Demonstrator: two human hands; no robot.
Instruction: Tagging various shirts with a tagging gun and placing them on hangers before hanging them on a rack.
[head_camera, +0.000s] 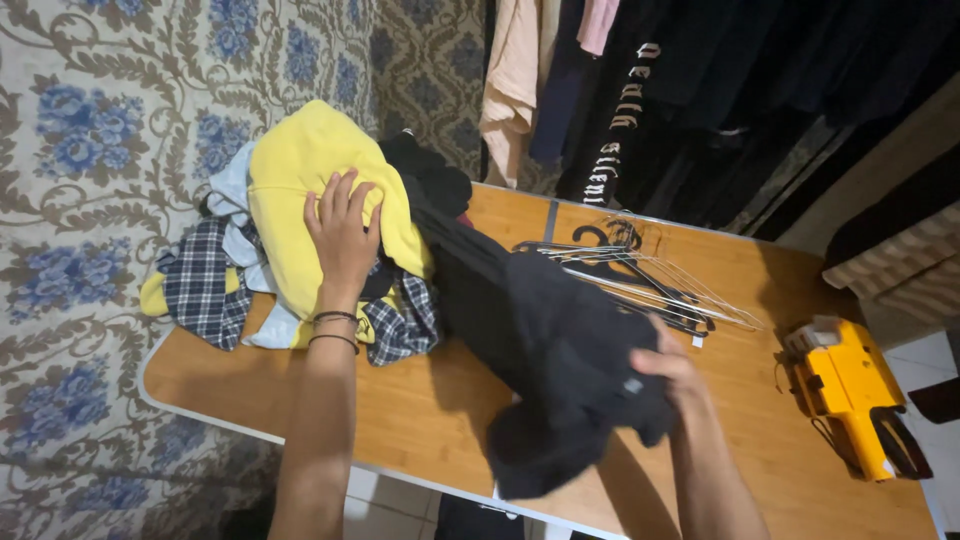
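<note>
Your left hand (343, 232) lay flat with its fingers spread on the yellow garment (300, 170) at the top of the clothes pile (290, 250), at about ten o'clock on the bench (420, 410). That pressure looked meant to keep the pile from sliding. Your right hand (672, 372) was closed around a bunch of the black garment (540, 340), fingers curled into the cloth. The garment ran from the pile at about eleven o'clock down to your hand near five o'clock, sagging at the lower end, so it seemed to be drawn free of the heap while the other hand steadied the rest. A checked shirt (205, 285) and a pale blue piece showed under the yellow one.

Wire and black hangers (640, 275) lay in a loose bundle at about one o'clock, just beyond the black garment. A yellow handheld tool (848, 390) sat at three o'clock near the bench's right edge. The bench was a wooden-topped folding one with a pale metal rim. Behind it hung a patterned curtain (110, 120) with blue flowers at nine o'clock, and dark clothes on a rail (680, 90) at twelve to two o'clock.
</note>
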